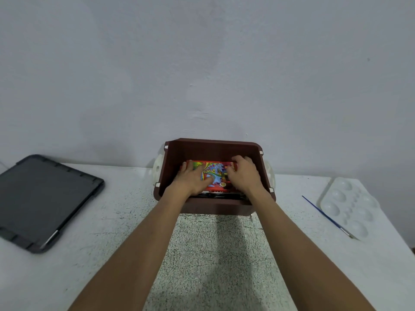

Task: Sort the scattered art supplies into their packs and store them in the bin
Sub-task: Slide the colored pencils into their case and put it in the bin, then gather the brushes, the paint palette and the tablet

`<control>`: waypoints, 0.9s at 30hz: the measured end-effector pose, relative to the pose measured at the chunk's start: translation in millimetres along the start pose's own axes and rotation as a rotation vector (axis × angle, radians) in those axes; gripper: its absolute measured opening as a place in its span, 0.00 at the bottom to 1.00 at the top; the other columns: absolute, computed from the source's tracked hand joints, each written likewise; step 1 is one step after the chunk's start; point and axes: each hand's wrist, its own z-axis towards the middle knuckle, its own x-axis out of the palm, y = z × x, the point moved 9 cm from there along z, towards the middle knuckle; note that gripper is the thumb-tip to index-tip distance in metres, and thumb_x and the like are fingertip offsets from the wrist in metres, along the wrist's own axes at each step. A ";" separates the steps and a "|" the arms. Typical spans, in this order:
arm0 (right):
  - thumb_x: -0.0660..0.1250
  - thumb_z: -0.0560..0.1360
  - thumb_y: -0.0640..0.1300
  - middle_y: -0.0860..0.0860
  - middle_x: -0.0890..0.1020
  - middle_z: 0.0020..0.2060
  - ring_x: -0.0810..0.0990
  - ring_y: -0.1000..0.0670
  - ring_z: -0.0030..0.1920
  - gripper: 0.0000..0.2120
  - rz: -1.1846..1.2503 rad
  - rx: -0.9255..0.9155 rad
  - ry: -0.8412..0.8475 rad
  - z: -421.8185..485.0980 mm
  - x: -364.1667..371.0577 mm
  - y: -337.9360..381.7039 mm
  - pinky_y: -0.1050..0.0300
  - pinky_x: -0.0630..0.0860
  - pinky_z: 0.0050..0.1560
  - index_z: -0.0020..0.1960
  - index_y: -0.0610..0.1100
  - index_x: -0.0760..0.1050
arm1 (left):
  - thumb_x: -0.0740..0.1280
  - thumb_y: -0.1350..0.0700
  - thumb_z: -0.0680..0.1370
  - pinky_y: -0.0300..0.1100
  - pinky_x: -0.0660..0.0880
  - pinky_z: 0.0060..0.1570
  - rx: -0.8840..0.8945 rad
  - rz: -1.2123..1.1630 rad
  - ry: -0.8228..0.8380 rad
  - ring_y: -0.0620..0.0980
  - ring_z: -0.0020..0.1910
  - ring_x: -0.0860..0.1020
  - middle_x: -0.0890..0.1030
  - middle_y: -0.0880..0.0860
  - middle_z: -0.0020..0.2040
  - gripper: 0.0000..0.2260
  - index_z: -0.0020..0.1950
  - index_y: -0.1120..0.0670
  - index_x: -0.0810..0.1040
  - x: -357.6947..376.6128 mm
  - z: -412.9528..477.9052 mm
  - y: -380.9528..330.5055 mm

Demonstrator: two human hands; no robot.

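Observation:
A brown plastic bin (213,147) stands at the back of the table against the wall. Inside it lies a bright red and multicoloured pack (214,170) of colour pencils, on top of another pack whose white edge reads oil pastels (219,192). Both my hands are inside the bin. My left hand (193,178) lies on the pack's left end, fingers over its edge. My right hand (243,173) covers the pack's right end, with its fingers curled over the far corner.
A dark grey lid (42,198) lies flat at the left of the white table. At the right lie a blue paintbrush (325,215) and a white paint palette (350,205). A grey textured mat (215,254) lies in front of the bin.

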 end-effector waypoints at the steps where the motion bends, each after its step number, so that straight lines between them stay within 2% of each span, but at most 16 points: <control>1: 0.62 0.79 0.47 0.42 0.71 0.68 0.74 0.42 0.64 0.20 0.023 -0.031 -0.035 -4.6 -9.1 4.4 0.51 0.72 0.62 0.69 0.43 0.72 | 0.56 0.36 0.81 0.56 0.45 0.76 0.003 0.009 -0.015 0.59 0.79 0.39 0.43 0.58 0.81 0.33 0.81 0.48 0.50 -0.9 -0.4 -0.6; 4: 0.62 0.79 0.47 0.46 0.77 0.64 0.76 0.48 0.61 0.17 0.095 -0.100 -0.120 -18.7 -38.1 11.8 0.60 0.69 0.57 0.66 0.43 0.75 | 0.58 0.38 0.80 0.58 0.50 0.77 0.037 0.081 -0.110 0.60 0.79 0.46 0.51 0.60 0.80 0.31 0.79 0.50 0.59 -11.2 -0.8 -4.6; 7: 0.62 0.80 0.47 0.49 0.81 0.59 0.78 0.51 0.57 0.15 0.180 -0.129 -0.188 -39.8 -72.2 4.8 0.62 0.71 0.55 0.64 0.44 0.77 | 0.62 0.44 0.81 0.54 0.62 0.71 0.213 0.148 -0.357 0.57 0.76 0.61 0.65 0.58 0.76 0.21 0.71 0.53 0.73 -38.7 -19.8 -28.9; 9: 0.62 0.80 0.46 0.50 0.83 0.55 0.80 0.53 0.53 0.13 0.254 -0.118 -0.233 -52.4 -92.8 -12.4 0.63 0.74 0.53 0.60 0.44 0.80 | 0.63 0.50 0.82 0.50 0.70 0.64 0.389 0.073 -0.502 0.52 0.67 0.73 0.76 0.53 0.68 0.15 0.66 0.53 0.77 -53.6 -42.8 -50.7; 11: 0.61 0.80 0.45 0.53 0.84 0.50 0.80 0.57 0.47 0.11 0.285 -0.079 -0.288 -64.0 -112.0 -41.1 0.69 0.73 0.47 0.56 0.45 0.81 | 0.63 0.52 0.82 0.49 0.75 0.57 0.513 -0.005 -0.560 0.50 0.57 0.79 0.81 0.52 0.59 0.12 0.61 0.53 0.80 -54.9 -61.9 -72.2; 12: 0.61 0.80 0.44 0.53 0.83 0.50 0.79 0.58 0.46 0.11 0.279 -0.058 -0.310 -68.6 -118.1 -55.5 0.70 0.71 0.45 0.56 0.45 0.81 | 0.63 0.53 0.81 0.49 0.77 0.54 0.557 -0.032 -0.581 0.50 0.54 0.80 0.83 0.51 0.56 0.11 0.59 0.54 0.81 -52.8 -70.5 -81.2; 14: 0.61 0.80 0.44 0.53 0.83 0.50 0.79 0.57 0.46 0.12 0.251 0.004 -0.321 -77.2 -126.0 -87.9 0.67 0.70 0.44 0.57 0.45 0.81 | 0.62 0.53 0.80 0.50 0.78 0.51 0.645 -0.081 -0.620 0.50 0.49 0.81 0.84 0.51 0.51 0.12 0.55 0.55 0.83 -42.8 -85.9 -101.9; 18: 0.61 0.80 0.44 0.51 0.84 0.52 0.80 0.54 0.45 0.12 0.183 0.137 -0.278 -89.8 -130.1 -159.3 0.61 0.70 0.47 0.58 0.43 0.80 | 0.63 0.56 0.80 0.44 0.75 0.51 0.796 -0.141 -0.680 0.46 0.48 0.80 0.84 0.48 0.49 0.10 0.53 0.55 0.83 -6.8 -117.3 -155.6; 22: 0.61 0.80 0.41 0.46 0.81 0.60 0.81 0.46 0.55 0.15 0.058 0.199 -0.171 -95.4 -119.5 -212.7 0.54 0.75 0.55 0.65 0.42 0.76 | 0.65 0.57 0.79 0.43 0.73 0.49 0.862 -0.175 -0.661 0.45 0.47 0.80 0.83 0.46 0.48 0.07 0.52 0.54 0.83 38.7 -130.0 -197.3; 27: 0.60 0.80 0.39 0.46 0.74 0.69 0.73 0.43 0.67 0.22 -0.042 0.171 0.004 -91.1 -103.8 -243.2 0.53 0.69 0.64 0.73 0.46 0.67 | 0.66 0.56 0.79 0.45 0.69 0.48 0.802 -0.059 -0.713 0.43 0.46 0.79 0.82 0.43 0.46 0.06 0.51 0.50 0.83 77.5 -126.2 -221.0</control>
